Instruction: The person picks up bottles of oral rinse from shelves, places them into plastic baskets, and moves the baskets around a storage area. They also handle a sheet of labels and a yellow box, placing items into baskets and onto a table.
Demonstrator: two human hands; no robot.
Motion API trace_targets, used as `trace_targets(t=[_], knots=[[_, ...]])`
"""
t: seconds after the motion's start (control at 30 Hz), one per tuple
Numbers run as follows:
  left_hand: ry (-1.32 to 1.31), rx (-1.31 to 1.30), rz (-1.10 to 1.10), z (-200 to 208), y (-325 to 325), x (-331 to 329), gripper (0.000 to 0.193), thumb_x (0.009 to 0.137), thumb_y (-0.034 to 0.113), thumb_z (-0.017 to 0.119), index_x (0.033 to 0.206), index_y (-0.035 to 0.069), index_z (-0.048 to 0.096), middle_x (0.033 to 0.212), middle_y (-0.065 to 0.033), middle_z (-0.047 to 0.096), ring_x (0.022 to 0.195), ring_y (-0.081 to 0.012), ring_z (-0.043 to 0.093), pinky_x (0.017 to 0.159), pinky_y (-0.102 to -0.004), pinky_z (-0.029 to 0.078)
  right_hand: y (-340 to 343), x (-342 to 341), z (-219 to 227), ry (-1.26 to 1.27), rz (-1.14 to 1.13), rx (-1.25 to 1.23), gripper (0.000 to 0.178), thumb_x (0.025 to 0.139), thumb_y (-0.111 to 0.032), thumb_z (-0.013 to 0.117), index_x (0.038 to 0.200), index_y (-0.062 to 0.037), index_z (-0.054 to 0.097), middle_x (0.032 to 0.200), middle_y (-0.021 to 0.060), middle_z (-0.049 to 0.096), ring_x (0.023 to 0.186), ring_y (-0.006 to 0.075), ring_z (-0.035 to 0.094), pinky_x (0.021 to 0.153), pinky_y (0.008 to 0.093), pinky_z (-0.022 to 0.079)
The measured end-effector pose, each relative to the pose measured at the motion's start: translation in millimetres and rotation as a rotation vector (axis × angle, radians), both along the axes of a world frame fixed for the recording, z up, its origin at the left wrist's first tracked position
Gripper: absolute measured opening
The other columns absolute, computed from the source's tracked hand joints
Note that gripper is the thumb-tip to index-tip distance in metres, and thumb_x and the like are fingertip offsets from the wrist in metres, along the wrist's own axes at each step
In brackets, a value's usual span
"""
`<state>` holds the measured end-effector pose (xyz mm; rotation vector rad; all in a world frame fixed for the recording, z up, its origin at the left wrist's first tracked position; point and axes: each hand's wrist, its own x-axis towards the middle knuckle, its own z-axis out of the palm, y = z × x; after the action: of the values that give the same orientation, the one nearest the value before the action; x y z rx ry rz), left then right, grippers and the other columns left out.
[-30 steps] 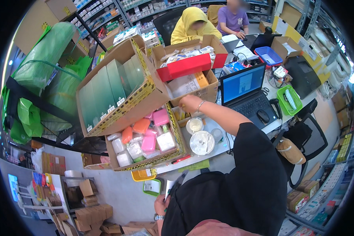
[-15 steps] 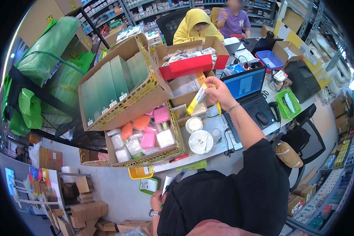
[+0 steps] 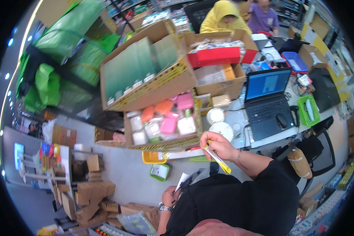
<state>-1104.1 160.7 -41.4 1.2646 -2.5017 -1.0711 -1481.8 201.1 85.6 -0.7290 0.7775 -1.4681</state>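
Observation:
My right hand (image 3: 221,146) pinches a slim yellow-and-white packet (image 3: 220,160), which slants downward in front of my body. Low on the left, beside my waist, my left hand (image 3: 170,196) is closed round a white sheet of paper (image 3: 181,181). A grey plastic piece (image 3: 192,177) shows next to that paper; I cannot tell if the same fingers hold it. Just beyond my right hand, on the desk edge, stand a round white-lidded tub (image 3: 222,129) and a smaller white tub (image 3: 215,116).
An open carton of pink, orange and white packs (image 3: 168,126) stands left of the tubs, under a carton of green boxes (image 3: 129,74). A laptop (image 3: 268,88) sits to the right. Yellow (image 3: 150,157) and green (image 3: 159,173) baskets are below the desk edge. Two people sit across the desk.
My right hand has come back from over the small cartons toward my body, bringing the yellow packet. The left hand still holds the paper. The whole view has shifted.

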Motion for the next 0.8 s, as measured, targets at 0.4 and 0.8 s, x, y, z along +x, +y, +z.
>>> trace_targets(t=[0.4,0.8], knots=[[-0.007,-0.039,0.417,-12.9,106.0,177.8,0.021,0.092,0.031,0.066,0.1,0.012,0.071,0.095,-0.0098,0.068,0.087,-0.0314,0.066,0.075,-0.0412,0.053,-8.1,254.5,-31.4,0.453,0.256,-0.331,0.01,0.083,0.002,0.048,0.088,-0.0059,0.051,0.086,0.0025,0.05,0.074,0.0091,0.047,0.067,0.0242,0.041],[0.027,-0.031,0.982,-13.9,291.2,364.2,0.02,0.092,0.027,0.064,0.1,0.01,0.071,0.093,-0.0098,0.068,0.088,-0.0325,0.065,0.075,-0.0425,0.052,50.2,532.6,-8.1,-0.073,1.145,0.212,0.024,0.079,0.007,0.054,0.101,-0.0033,0.05,0.08,0.001,0.052,0.067,0.0109,0.053,0.06,0.0272,0.048]])
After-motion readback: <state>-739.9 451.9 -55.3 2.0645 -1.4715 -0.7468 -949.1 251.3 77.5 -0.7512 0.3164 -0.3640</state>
